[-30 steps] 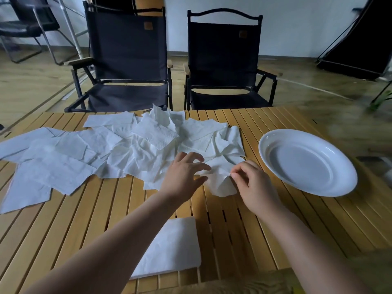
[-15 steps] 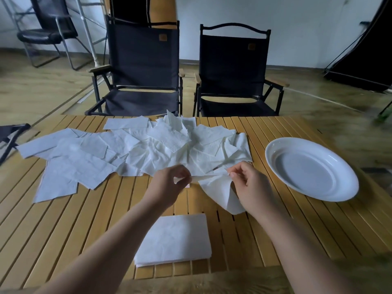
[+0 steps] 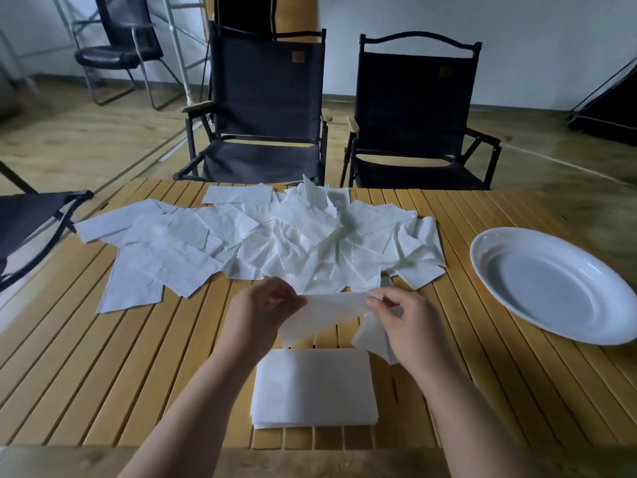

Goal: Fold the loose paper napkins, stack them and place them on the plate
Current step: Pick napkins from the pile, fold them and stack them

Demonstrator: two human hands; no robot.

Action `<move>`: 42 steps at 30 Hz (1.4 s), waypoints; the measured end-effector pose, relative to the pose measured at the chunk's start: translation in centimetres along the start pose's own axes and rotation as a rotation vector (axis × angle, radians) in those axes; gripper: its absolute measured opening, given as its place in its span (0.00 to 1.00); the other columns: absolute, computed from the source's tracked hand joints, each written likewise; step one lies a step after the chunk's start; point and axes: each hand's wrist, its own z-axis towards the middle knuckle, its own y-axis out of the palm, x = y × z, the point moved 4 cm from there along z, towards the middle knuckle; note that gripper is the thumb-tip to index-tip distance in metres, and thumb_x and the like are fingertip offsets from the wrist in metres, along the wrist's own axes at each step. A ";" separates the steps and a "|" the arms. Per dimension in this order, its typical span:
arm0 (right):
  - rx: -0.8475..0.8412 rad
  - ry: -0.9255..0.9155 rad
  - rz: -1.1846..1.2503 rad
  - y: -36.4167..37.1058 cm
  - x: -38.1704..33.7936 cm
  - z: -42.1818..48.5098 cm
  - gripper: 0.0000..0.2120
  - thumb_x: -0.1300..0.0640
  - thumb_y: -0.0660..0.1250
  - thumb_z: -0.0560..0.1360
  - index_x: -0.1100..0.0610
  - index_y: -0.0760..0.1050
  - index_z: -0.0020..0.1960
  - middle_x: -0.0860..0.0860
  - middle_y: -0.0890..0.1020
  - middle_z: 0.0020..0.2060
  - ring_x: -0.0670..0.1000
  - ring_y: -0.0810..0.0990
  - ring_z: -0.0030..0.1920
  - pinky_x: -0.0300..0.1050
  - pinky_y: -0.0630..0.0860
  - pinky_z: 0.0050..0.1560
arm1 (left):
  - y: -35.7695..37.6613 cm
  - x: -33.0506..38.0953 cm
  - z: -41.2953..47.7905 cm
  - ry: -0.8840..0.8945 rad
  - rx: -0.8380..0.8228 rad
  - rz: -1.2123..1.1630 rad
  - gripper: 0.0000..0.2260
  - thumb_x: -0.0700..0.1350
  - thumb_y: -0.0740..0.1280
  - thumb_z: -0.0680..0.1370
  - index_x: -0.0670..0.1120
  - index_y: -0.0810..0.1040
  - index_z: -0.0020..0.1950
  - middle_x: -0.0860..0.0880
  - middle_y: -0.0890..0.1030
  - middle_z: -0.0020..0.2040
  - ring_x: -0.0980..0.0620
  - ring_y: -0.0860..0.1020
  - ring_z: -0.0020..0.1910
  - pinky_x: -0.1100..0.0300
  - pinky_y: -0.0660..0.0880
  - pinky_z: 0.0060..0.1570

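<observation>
One white paper napkin (image 3: 327, 313) hangs in the air between my hands, just above the table. My left hand (image 3: 262, 307) pinches its left corner and my right hand (image 3: 406, 322) pinches its right corner; the lower part droops toward the table. Directly below lies a neat stack of folded napkins (image 3: 313, 388) near the table's front edge. A spread of several loose, crumpled napkins (image 3: 262, 239) covers the middle and left of the table behind my hands. The white oval plate (image 3: 489, 270) sits at the right with nothing on it.
The table is yellow wooden slats (image 3: 120, 357). Two black folding chairs (image 3: 269, 108) (image 3: 417, 112) stand behind its far edge. Part of another dark chair (image 3: 31, 219) pokes in at the left.
Both hands lifted one napkin out of the loose heap and drew it toward me, over the folded stack. It is now stretched between the two hands. The camera tilted down and nearer.
</observation>
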 end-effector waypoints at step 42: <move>-0.425 0.344 -0.339 0.3 1.5 -1.2 0.11 0.49 0.76 0.71 0.52 0.76 0.43 0.48 0.80 0.35 0.48 0.78 0.33 0.42 0.71 0.33 | -1.3 -3.7 -0.8 -0.282 -0.588 0.501 0.15 0.58 0.73 0.74 0.46 0.79 0.44 0.49 0.83 0.31 0.55 0.80 0.29 0.60 0.77 0.36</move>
